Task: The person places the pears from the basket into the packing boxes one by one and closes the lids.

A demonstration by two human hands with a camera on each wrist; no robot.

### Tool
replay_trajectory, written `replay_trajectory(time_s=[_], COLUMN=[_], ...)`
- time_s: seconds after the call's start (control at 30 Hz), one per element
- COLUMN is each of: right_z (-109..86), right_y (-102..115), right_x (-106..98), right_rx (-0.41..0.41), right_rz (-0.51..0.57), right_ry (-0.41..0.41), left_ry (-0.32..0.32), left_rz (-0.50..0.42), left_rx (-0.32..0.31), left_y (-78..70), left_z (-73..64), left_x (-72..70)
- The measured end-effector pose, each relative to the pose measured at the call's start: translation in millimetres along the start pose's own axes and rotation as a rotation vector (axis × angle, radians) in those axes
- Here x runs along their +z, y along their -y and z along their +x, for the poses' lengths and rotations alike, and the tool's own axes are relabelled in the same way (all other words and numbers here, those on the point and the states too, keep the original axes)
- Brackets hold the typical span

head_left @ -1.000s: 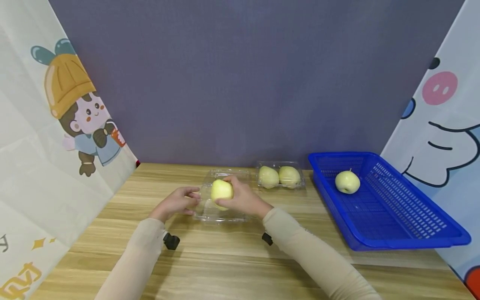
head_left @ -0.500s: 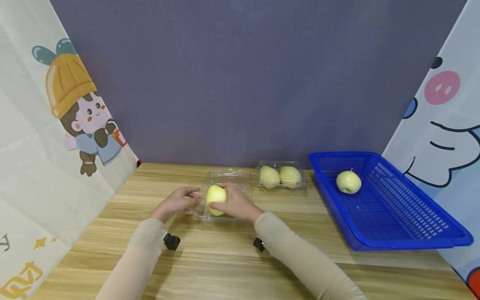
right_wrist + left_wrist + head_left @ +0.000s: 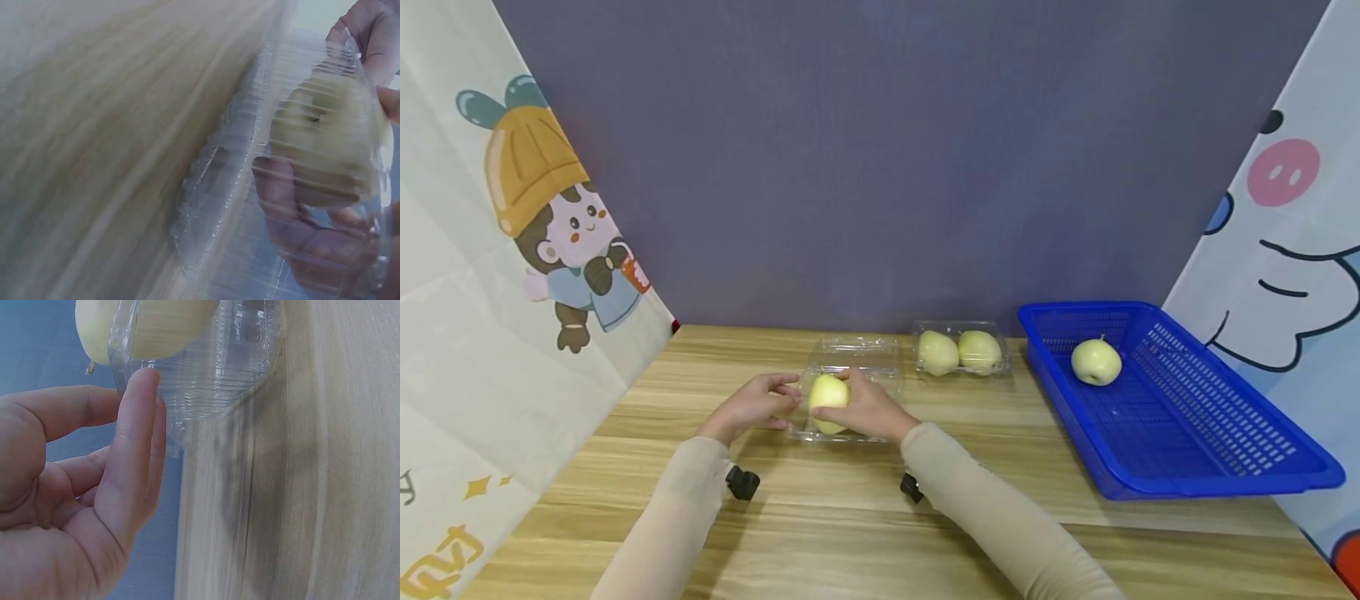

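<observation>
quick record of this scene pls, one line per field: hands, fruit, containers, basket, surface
right hand: right hand grips a pale yellow fruit inside the open container
left hand: left hand at the open container's left side; firm contact hard to tell
near container: open container, clear plastic
far container: second clear container, two fruits visible inside
basket: blue basket on the right, one fruit with stem inside
surface: wood-grain table
</observation>
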State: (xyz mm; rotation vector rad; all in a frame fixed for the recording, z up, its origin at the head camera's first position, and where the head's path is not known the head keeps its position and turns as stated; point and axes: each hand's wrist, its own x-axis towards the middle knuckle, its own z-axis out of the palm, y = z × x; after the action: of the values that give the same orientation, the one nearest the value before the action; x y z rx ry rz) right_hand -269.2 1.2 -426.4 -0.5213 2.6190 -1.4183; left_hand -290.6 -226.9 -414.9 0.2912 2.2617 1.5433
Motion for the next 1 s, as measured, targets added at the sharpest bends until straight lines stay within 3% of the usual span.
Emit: replay_trajectory(time_s=[0.53,1.0], right_z=[10.5,13.4], right_y=[-3,-4], right_x=[10,15], right_rx=[0.017,0.046], right_rz=[-0.062,-0.024], right_ry=[-0.007,0.008], left_ry=[0.007,-0.003], left_rz=[-0.007,-0.011], left_rx=[0.009,-0.001], left_y=[0.6,0.4], left_z=[-0.2,-0.8], left_x=[-0.4,0.9])
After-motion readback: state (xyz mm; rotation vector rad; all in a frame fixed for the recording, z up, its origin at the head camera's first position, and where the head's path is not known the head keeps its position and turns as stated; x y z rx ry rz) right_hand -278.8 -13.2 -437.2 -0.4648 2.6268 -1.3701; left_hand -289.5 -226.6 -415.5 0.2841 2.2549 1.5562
